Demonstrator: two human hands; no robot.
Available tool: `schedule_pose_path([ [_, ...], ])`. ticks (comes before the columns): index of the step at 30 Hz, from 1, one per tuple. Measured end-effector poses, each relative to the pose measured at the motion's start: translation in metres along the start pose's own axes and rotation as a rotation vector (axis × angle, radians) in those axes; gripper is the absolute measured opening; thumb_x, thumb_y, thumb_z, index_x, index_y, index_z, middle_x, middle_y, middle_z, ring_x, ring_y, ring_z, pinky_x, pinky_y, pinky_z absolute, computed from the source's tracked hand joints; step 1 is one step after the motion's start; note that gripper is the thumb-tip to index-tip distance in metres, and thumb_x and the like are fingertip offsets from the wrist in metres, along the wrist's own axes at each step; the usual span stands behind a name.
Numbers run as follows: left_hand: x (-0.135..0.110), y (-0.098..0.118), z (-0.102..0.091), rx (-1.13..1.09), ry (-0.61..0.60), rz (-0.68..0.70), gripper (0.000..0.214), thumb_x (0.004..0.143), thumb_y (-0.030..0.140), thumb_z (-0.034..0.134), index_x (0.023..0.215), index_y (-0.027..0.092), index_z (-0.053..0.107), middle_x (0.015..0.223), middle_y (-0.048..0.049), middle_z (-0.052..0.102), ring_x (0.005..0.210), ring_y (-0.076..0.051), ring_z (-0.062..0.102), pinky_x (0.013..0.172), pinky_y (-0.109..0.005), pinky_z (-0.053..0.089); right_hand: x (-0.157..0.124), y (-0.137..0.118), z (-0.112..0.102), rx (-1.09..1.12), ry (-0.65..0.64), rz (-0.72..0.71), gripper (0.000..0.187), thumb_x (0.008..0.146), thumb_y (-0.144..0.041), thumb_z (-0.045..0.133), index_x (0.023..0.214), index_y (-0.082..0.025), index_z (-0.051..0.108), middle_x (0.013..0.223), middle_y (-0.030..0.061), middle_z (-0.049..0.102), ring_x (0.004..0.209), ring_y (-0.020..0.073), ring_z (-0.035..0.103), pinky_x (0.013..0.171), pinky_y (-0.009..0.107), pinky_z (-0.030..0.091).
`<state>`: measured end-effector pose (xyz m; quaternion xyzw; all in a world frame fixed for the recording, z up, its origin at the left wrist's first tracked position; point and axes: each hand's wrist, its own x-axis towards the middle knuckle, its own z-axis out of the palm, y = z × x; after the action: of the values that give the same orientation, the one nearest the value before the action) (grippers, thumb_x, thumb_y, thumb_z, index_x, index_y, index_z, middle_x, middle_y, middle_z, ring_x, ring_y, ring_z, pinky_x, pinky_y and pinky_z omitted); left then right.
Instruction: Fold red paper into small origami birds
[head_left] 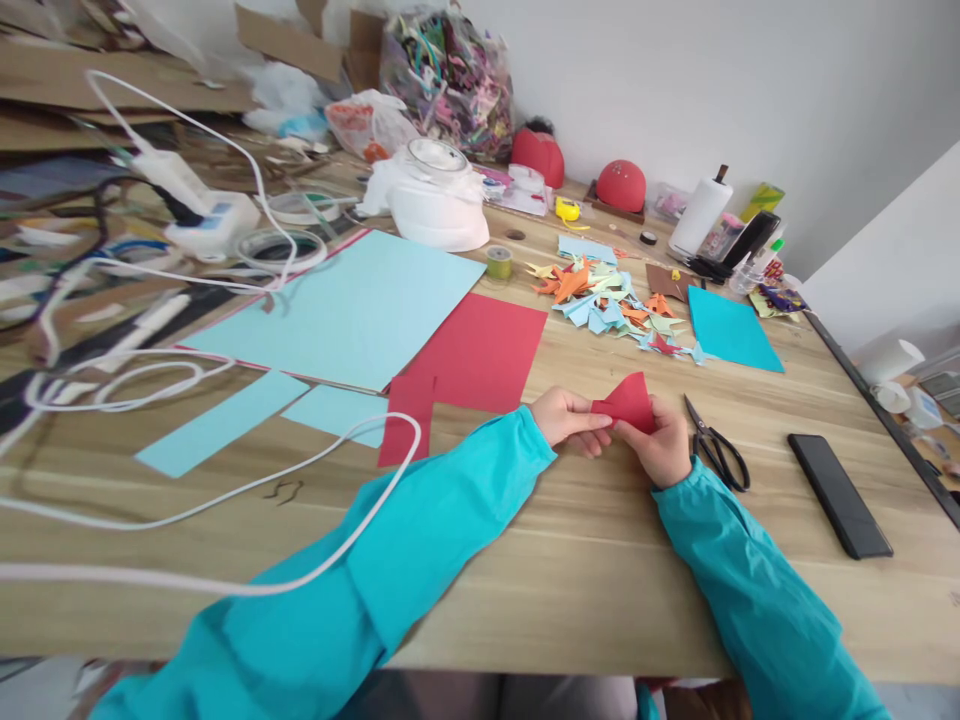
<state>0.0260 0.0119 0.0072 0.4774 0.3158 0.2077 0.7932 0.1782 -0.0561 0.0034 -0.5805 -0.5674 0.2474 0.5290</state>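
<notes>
red paper [635, 402] mid-fold, pinched by left hand [568, 418] and right hand [666, 442] above the tabletop [585, 580].
fold looks unfinished, one end flaring; pile of folded paper pieces [595, 312] seems done, beyond the hands; red sheet [487, 350] and light blue sheet [345, 305] lie flat, unfolded, off to the left.

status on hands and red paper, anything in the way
Left hand, right hand both gripping folded red paper. Scissors beside right hand. White cable across view of left sleeve.
</notes>
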Motion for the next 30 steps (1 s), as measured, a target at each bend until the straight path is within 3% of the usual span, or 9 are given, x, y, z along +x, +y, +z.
schedule_pose_path([
  [11,-0.002,0.007,-0.003,-0.058,-0.107,-0.043,0.058,0.041,0.057,0.079,0.064,0.006,0.066,0.056,-0.0109,0.067,0.045,-0.016,0.062,0.043,-0.023,0.048,0.002,0.001,-0.002,0.073,-0.040,0.048,0.022,0.061,-0.030,0.075,0.076,-0.016,0.068,0.074,0.0029,0.069,0.065,0.0189,0.061,0.063,0.032,0.049],
  [20,-0.005,0.001,-0.012,0.115,-0.164,0.024,0.050,0.054,0.053,0.075,0.068,0.007,0.064,0.059,-0.0083,0.067,0.044,-0.013,0.060,0.045,-0.023,0.045,0.003,0.000,-0.002,0.157,-0.121,0.083,0.026,0.055,-0.033,0.079,0.073,-0.017,0.069,0.072,0.0023,0.069,0.064,0.0180,0.060,0.060,0.030,0.049],
  [30,-0.001,0.003,-0.013,0.212,-0.146,-0.112,0.046,0.049,0.047,0.080,0.065,0.007,0.064,0.056,-0.0066,0.067,0.041,-0.013,0.059,0.042,-0.024,0.046,0.002,0.001,-0.002,0.088,-0.133,0.038,0.026,0.054,-0.034,0.080,0.069,-0.017,0.068,0.068,0.0021,0.068,0.061,0.0167,0.058,0.058,0.028,0.048],
])
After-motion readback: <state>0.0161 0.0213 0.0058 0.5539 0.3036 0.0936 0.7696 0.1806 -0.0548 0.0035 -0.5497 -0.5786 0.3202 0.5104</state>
